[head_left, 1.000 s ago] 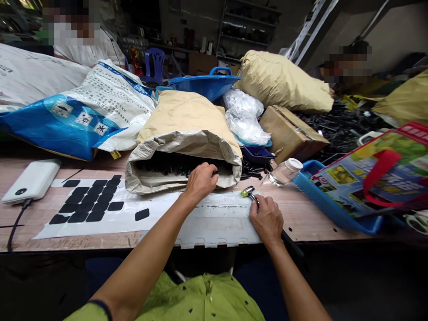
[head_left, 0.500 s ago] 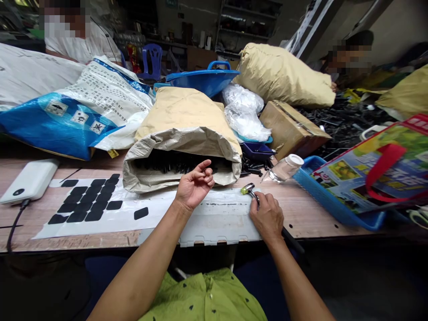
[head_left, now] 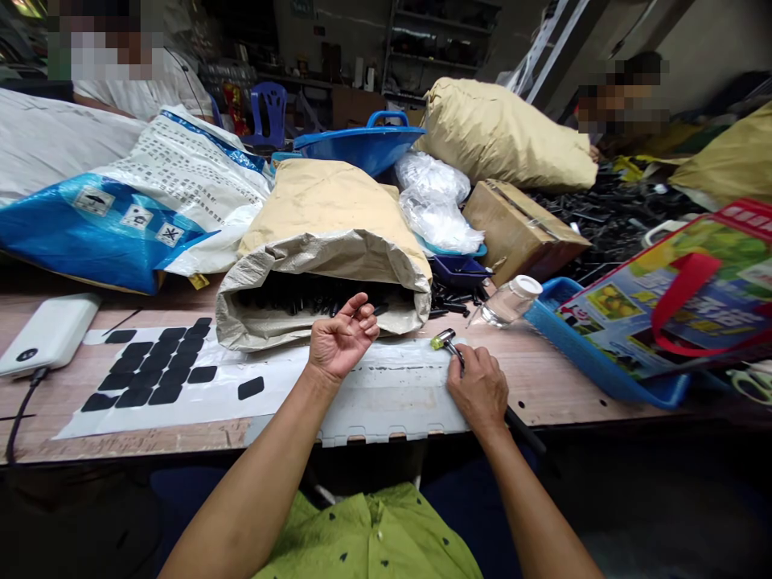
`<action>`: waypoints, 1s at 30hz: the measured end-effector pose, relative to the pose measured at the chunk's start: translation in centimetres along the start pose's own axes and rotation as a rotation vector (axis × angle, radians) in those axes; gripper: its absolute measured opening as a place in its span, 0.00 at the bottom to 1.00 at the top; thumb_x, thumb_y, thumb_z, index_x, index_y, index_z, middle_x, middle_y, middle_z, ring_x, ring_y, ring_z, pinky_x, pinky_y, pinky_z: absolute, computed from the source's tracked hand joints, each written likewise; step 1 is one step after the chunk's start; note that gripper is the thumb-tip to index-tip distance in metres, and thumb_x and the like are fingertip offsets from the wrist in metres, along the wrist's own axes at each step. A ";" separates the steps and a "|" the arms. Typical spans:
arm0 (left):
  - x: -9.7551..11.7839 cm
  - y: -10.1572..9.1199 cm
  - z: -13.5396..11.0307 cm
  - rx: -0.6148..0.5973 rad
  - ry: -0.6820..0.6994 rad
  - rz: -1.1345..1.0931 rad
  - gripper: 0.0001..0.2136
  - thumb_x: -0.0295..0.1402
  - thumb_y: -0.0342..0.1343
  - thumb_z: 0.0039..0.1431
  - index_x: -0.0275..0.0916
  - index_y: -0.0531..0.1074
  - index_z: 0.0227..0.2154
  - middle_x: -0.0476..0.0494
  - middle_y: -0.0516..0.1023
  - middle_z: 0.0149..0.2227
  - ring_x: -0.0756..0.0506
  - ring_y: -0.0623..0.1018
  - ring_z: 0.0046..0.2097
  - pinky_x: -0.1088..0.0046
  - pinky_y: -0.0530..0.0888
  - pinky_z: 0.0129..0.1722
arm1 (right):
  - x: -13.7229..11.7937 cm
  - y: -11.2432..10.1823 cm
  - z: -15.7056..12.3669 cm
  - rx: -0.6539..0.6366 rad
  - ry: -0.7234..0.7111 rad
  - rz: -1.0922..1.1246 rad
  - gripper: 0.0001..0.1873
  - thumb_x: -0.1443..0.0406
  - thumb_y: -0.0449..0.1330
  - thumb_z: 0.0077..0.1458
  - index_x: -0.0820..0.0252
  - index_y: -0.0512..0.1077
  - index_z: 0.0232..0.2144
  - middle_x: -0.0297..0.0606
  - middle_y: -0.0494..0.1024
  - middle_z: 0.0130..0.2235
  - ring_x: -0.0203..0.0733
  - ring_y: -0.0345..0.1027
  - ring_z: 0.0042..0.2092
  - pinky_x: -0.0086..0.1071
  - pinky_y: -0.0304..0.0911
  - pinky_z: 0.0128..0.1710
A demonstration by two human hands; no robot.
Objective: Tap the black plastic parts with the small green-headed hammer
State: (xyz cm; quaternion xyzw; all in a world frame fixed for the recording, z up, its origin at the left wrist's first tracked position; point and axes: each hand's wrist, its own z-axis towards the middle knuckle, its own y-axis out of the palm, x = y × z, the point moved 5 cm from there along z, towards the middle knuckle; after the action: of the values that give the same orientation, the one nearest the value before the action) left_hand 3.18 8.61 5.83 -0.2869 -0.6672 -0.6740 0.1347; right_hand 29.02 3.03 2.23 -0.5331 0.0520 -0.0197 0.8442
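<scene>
My left hand (head_left: 338, 342) is turned palm up at the mouth of the tan paper sack (head_left: 329, 241), which lies on its side full of black parts (head_left: 301, 296). Its fingers are curled, pinching what looks like a small black part at the fingertips. My right hand (head_left: 480, 391) is closed round the black handle of a small hammer (head_left: 446, 340), whose metal head with a yellow-green tip rests on the white plastic sheet (head_left: 392, 394) in front of me.
Several black pads (head_left: 157, 366) lie on a white sheet at left beside a white power bank (head_left: 48, 334). A clear bottle (head_left: 507, 301), blue tray (head_left: 603, 366), printed bag (head_left: 681, 289), cardboard box (head_left: 522, 229) and more sacks crowd the table. Two other people sit across it.
My left hand has come out of the sack's mouth and turned palm up with its fingers curled. The right hand and hammer have stayed in place.
</scene>
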 end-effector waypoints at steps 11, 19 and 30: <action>2.7 -0.2 4.9 0.262 0.242 1.477 0.04 0.30 0.60 0.46 0.39 0.77 0.27 0.46 0.76 0.29 0.46 0.73 0.33 0.69 0.70 0.38 | 0.0 0.0 0.0 -0.012 0.006 0.000 0.14 0.63 0.55 0.64 0.56 0.75 0.49 0.41 0.72 0.40 0.44 0.60 0.41 0.36 0.49 0.39; 0.1 -0.5 7.1 0.211 0.103 2.096 0.09 0.36 0.63 0.54 0.41 0.83 0.37 0.36 0.80 0.46 0.36 0.78 0.49 0.64 0.73 0.44 | 0.0 0.0 0.1 -0.023 0.009 -0.010 0.14 0.63 0.55 0.64 0.56 0.75 0.49 0.40 0.72 0.40 0.44 0.61 0.42 0.35 0.49 0.40; 1.9 2.1 3.9 0.131 0.411 1.953 0.06 0.34 0.65 0.55 0.40 0.77 0.35 0.42 0.78 0.41 0.39 0.75 0.46 0.64 0.70 0.44 | 0.0 -0.1 0.0 -0.013 0.010 0.000 0.14 0.63 0.55 0.64 0.56 0.75 0.49 0.41 0.72 0.40 0.44 0.61 0.42 0.35 0.49 0.39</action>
State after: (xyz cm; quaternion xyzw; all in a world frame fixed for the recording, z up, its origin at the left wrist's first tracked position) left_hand 3.66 12.65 8.46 -0.5791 -0.1387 -0.2662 0.7580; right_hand 29.00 2.93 2.33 -0.5387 0.0562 -0.0220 0.8403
